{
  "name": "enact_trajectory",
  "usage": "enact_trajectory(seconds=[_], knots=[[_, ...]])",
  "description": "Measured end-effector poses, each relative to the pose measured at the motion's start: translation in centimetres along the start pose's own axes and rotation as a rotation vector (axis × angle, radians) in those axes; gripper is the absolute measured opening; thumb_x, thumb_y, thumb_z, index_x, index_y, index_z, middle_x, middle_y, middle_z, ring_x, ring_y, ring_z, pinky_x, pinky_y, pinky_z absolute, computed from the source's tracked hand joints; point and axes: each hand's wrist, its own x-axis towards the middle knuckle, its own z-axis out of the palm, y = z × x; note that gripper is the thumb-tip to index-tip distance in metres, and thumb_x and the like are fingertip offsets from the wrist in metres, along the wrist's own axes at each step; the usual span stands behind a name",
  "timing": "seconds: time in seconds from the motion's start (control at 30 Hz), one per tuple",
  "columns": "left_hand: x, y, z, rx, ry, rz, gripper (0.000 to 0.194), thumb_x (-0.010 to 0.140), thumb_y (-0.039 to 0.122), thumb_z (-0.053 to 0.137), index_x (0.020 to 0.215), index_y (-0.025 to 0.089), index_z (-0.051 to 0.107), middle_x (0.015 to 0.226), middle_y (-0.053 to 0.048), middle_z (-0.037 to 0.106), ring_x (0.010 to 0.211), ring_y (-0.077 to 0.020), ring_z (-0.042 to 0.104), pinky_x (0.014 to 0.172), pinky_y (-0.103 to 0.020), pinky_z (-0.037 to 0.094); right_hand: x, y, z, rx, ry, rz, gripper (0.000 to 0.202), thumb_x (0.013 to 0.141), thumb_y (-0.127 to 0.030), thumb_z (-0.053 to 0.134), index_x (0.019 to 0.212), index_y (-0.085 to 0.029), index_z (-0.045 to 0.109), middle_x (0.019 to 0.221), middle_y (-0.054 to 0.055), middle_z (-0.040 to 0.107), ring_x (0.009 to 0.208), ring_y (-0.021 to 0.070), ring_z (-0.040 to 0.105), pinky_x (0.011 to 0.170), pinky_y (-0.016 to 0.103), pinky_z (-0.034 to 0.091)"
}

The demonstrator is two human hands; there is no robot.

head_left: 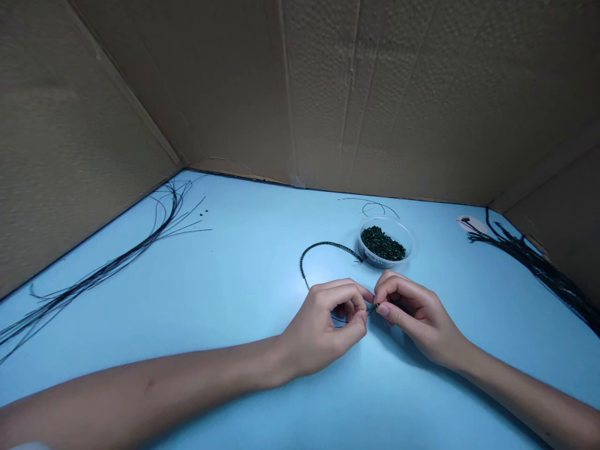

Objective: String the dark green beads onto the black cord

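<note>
My left hand (330, 322) is closed in a pinch on a thin dark cord (307, 284) close to its end. That cord curves away over the table and carries a row of small dark beads (323, 244) along its far part. Just to the right, my right hand (415, 312) pinches a tiny dark bead (377, 305) with a slight golden glint between thumb and forefinger. The cord's tip meets the bead there; whether it passes through the hole is too small to tell. Beyond my hands stands a round clear plastic tub (412, 245) holding many loose dark green beads (382, 244).
A bundle of loose dark cords (126, 253) lies at the left. Finished-looking beaded strands (534, 259) lie at the right by a pale round disc (475, 224). A loose cord (370, 203) is behind the tub. Cardboard walls (300, 94) enclose the blue table (225, 287).
</note>
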Motion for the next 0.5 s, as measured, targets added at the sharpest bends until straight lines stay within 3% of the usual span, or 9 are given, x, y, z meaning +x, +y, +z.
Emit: enact_trajectory(seconds=[0.5], knots=[[-0.05,0.15,0.03,0.014,-0.009,0.012,0.016,0.085,0.014,0.062,0.071,0.017,0.058,0.095,-0.007,0.075,0.078,-0.0170,0.063,0.064,-0.027,0.045,0.17,-0.31,0.13,-0.047,-0.001,-0.038,0.016,0.106,-0.031,0.062,0.094,-0.022,0.067,0.088,0.003,0.058,0.076,0.0188,0.054,0.069,0.031,0.042]])
